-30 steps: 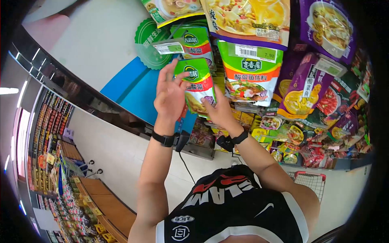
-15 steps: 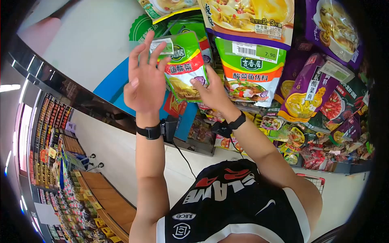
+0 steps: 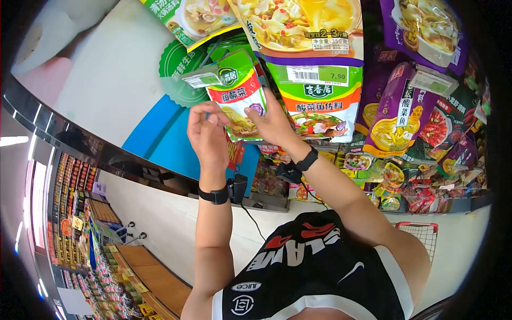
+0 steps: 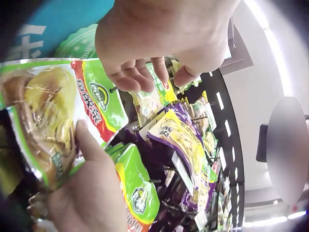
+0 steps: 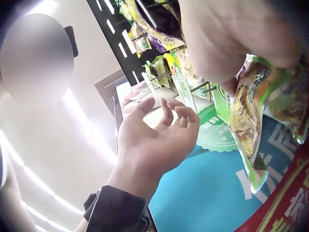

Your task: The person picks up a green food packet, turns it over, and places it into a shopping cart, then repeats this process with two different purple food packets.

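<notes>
My right hand [image 3: 274, 127] grips a green, red and white packet [image 3: 234, 95] by its right edge, thumb on the front. A price tag [image 3: 201, 80] overlaps the packet's upper left. Beside the lower left edge is my left hand [image 3: 209, 140], fingers loosely bent and holding nothing. In the left wrist view, a thin hook meets the top of the packet [image 4: 89, 108]; whether it passes through cannot be told. The right wrist view has the left hand [image 5: 154, 140] palm up, apart from the packet [image 5: 246, 118].
Right of the packet hangs a similar green pouch [image 3: 320, 104] tagged 7.90, below a large yellow pouch [image 3: 304, 24]. Purple pouches [image 3: 394, 117] hang farther right. A blue and white panel [image 3: 160, 141] lies to the left. Shelves [image 3: 72, 213] and a wire cart [image 3: 421, 234] stand behind.
The packet has moved up and left to the price tag in my right hand. My left hand's fingers, spread half a second ago, are now bent, and that hand is lower beside the packet.
</notes>
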### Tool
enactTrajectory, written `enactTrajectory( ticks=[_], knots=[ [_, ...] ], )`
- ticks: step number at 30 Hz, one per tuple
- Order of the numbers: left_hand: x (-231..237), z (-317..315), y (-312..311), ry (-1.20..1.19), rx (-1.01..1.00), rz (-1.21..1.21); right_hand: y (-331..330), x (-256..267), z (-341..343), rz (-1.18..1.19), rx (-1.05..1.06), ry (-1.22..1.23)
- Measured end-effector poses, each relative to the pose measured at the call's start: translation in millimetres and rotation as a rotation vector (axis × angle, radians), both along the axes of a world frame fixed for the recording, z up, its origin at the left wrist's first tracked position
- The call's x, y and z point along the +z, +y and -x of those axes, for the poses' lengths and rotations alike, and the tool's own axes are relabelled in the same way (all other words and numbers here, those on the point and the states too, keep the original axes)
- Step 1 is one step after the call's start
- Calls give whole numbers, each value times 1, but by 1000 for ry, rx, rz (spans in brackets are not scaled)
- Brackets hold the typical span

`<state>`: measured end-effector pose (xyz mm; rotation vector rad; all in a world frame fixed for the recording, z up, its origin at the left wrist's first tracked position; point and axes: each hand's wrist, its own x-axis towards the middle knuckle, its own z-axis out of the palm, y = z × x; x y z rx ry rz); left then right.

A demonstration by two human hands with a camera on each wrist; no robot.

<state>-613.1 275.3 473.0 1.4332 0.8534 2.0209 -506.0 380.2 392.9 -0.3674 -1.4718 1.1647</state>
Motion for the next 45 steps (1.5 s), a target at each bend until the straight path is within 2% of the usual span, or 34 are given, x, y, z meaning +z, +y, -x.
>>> enactTrajectory(
  ticks=[4, 7, 10, 11, 17, 20, 24, 26, 28, 30, 32, 36, 37, 40, 43, 45],
  knots=[
    [-19, -9, 0, 63, -67, 10, 6, 1, 10, -6, -90, 0],
    [-37, -17, -11, 111, -109, 89, 15, -2, 24, -80, -255, 1],
    [-53, -34, -30, 215, -89, 178, 23, -4, 33, 26, -322, -120],
    [-60, -37, -35, 263, -118, 176, 23, -4, 36, -15, -404, -105],
    [-93, -44, -73, 361, -356, 299, 38, -23, 49, -31, -505, -196],
    [-104, -42, -94, 322, -399, 368, 24, -14, 38, 118, -364, -162],
    [-111, -34, -117, 348, -424, 351, -1, -14, 35, 60, -432, -152],
    [-117, -29, -130, 382, -441, 329, -19, -16, 33, 24, -442, -234],
    [-127, -27, -145, 316, -474, 366, -40, -27, 35, -74, -534, -279],
    [-137, -30, -158, 240, -518, 403, -65, -37, 26, -117, -501, -354],
    [-157, -33, -173, 204, -593, 477, -95, -47, 12, -153, -517, -448],
    [-176, -49, -197, 286, -773, 507, -157, -73, -42, -223, -343, -484],
    [-176, -53, -203, 339, -814, 482, -169, -96, -54, -145, -295, -414],
    [-184, -63, -218, 424, -950, 431, -223, -141, -131, 184, 9, -661],
    [-215, -74, -233, 306, -1089, 526, -285, -191, -213, 108, -148, -953],
    [-241, -87, -245, 255, -1113, 573, -332, -194, -260, 204, -234, -1134]
  ],
)
